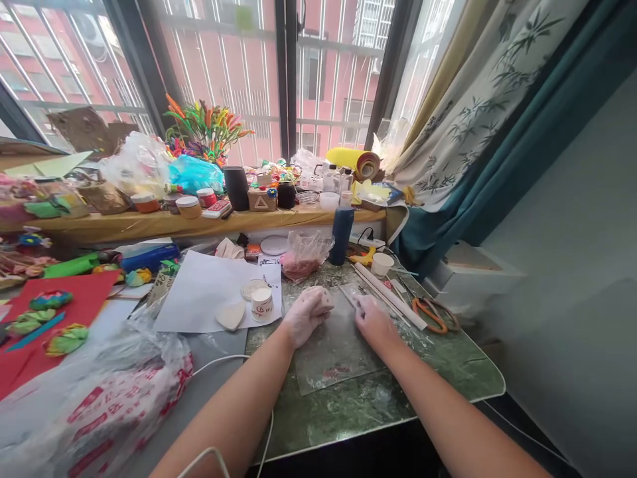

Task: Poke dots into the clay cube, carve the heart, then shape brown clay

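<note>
Evidently, the left hand's fingers curl around a pale lump; the right hand's pinch a thin tool. From the lump, the blue bottle stands toward twelve o'clock.

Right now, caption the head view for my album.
Left hand with a pale rounded lump, right hand with a thin straight tool, above a green marbled tabletop.

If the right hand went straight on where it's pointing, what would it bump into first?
Probably the clear bag of pink stuff, ahead and a bit left of the thin tool in the right hand. How far off is hard to tell.
</note>
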Available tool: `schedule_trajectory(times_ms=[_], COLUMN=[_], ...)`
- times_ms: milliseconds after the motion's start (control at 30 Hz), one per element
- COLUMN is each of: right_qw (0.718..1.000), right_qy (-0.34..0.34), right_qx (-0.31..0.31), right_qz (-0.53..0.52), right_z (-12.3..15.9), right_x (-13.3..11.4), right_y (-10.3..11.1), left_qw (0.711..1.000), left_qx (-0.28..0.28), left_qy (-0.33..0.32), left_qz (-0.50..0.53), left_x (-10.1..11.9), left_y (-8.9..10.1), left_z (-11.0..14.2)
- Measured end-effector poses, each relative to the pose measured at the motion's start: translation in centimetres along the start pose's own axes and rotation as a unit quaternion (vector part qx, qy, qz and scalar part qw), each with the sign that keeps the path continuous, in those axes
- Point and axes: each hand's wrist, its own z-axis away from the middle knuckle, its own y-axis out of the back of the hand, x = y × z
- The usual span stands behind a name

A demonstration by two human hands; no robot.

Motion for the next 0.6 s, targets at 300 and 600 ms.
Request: schedule_trajectory(times_ms=[300, 600], right_qw=[0.961, 0.841], right_qy=[0.071, -0.107], right_qx=[-0.037, -0.026], right_qz=[-0.266, -0.529], right_z=[-0.2, -1.2], right_x=[-6.0, -5.7], right_y=[-2.2, -4.0], left_qw=[0.996, 0.966], left_qx=[0.010, 0.069], left_qy=[0.060, 0.048], left_qz=[-0.058, -0.244], left_x=[1.0, 2.0], left_y=[-1.6, -3.0], left_z=[0.1, -0.9])
